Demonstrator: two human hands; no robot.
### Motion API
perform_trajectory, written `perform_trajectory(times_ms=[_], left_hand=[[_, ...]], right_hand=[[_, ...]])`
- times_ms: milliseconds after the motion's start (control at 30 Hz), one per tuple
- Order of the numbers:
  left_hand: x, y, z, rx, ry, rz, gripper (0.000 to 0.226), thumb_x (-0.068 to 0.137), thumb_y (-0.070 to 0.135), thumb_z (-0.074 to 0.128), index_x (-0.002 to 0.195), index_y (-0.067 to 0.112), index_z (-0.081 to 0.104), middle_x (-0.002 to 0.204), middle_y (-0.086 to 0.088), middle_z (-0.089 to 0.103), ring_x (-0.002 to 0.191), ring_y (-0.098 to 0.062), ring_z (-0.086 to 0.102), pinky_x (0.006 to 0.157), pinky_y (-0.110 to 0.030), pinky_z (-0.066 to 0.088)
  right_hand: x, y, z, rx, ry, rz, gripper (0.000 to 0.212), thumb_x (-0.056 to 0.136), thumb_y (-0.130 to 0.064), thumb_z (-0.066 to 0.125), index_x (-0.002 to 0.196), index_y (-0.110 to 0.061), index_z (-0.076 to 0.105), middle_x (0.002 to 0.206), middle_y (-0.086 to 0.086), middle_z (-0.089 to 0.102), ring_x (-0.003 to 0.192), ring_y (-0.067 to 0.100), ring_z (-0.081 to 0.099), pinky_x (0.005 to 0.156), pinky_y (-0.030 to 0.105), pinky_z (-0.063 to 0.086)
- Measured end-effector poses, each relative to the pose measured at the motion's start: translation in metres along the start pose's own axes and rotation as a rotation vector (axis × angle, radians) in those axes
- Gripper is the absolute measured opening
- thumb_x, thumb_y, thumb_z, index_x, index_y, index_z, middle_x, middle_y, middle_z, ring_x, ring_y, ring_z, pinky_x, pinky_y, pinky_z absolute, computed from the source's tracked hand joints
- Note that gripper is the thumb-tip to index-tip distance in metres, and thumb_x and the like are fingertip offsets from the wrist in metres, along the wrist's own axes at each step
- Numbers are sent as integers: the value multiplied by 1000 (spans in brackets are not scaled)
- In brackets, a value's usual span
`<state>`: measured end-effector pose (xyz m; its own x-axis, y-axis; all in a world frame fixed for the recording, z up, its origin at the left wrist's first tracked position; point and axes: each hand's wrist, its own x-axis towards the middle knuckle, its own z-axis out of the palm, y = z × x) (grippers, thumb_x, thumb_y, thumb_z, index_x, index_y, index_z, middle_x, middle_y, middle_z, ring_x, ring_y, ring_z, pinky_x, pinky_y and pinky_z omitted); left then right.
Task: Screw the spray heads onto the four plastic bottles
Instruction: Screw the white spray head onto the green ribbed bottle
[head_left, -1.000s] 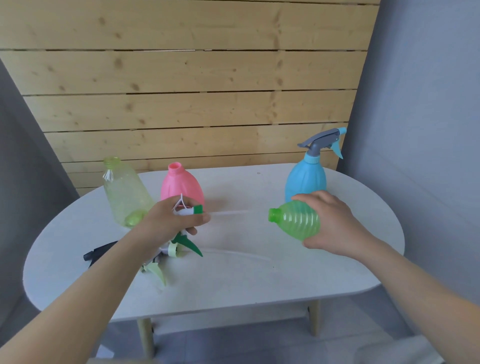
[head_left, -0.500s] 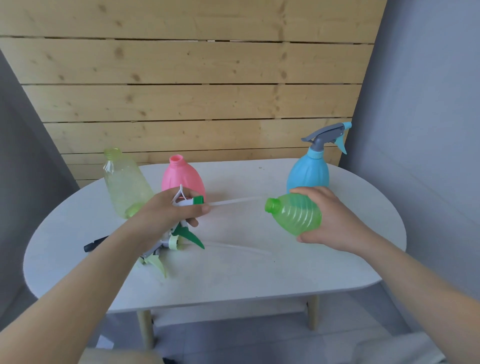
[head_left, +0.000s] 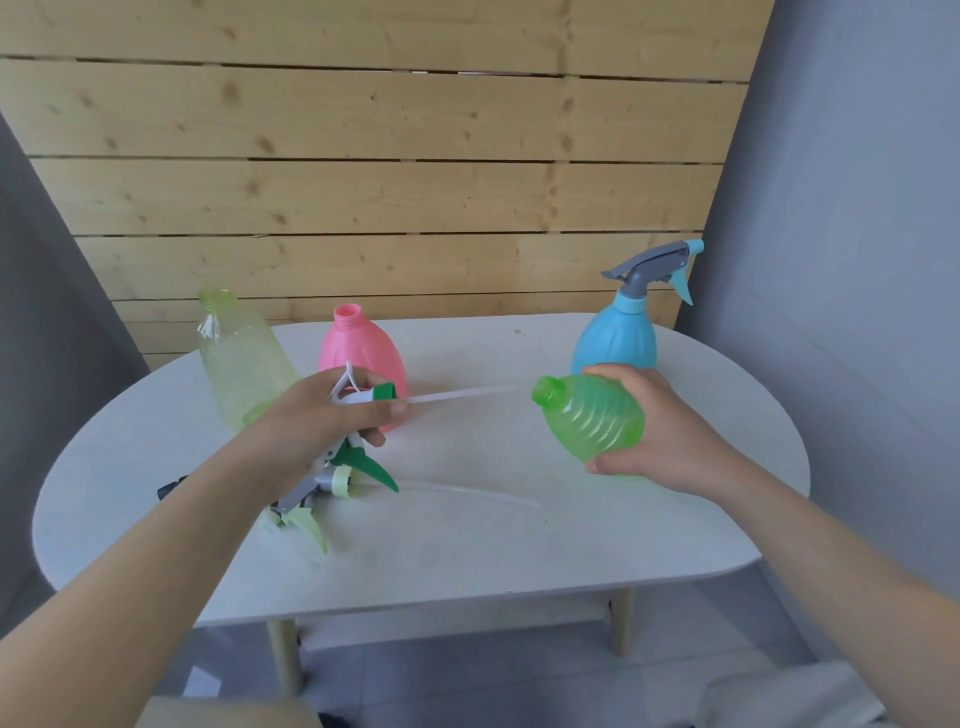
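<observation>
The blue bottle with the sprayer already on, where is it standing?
In the head view, the blue bottle stands upright at the far right of the white table, just behind the right hand holding the green bottle.

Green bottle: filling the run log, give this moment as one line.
left hand: holds spray head | right hand: holds green bottle | tube tip at bottle mouth | blue bottle: capped

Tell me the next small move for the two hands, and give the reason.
Probably feed the tube tip into the bottle mouth. The left hand holds the white-and-green spray head, its thin clear dip tube pointing at the open neck of the ribbed green plastic bottle, which the right hand holds tilted. The tip looks just short of the opening.
</observation>
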<state>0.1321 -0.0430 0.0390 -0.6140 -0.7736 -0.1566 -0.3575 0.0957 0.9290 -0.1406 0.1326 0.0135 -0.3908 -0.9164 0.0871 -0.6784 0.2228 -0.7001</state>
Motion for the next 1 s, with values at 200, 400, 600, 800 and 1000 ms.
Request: perform_trajectory(times_ms=[200,400,600,800,1000], left_hand=[[-1,0,12,88,-23,0,26,70,40,78,87,25,63,58,3,69,47,1,54,51,-20,39],[3,4,34,68,-48,3,35,68,35,81,93,20,63,64,4,69,57,-3,64,52,-18,43],[4,9,55,27,-71,39,31,69,26,82,90,18,61,57,7,69,47,1,60,38,-9,36],[8,11,68,23,-62,93,25,70,24,81,86,24,61,71,-1,69,50,-2,56,47,-15,39],[12,9,68,88,-55,126,23,70,24,81,87,28,67,84,9,60,62,-3,54,52,-12,39]], right_hand=[[-2,-6,7,-97,-25,-62,88,55,-19,84,129,-40,41,123,-11,37,119,11,39,94,26,33],[-3,-18,15,-169,-53,-105,90,57,-22,82,134,-39,38,124,-12,37,122,15,39,104,36,35],[-2,-25,23,-243,-75,-186,91,61,-25,78,138,-41,32,130,-11,37,120,9,34,97,22,29],[3,-26,22,-335,-86,-217,93,63,-26,77,141,-38,28,133,-10,38,123,13,33,99,24,29],[6,-26,17,-309,-147,-192,101,60,-32,80,143,-39,23,138,-9,40,127,13,34,100,24,30]])
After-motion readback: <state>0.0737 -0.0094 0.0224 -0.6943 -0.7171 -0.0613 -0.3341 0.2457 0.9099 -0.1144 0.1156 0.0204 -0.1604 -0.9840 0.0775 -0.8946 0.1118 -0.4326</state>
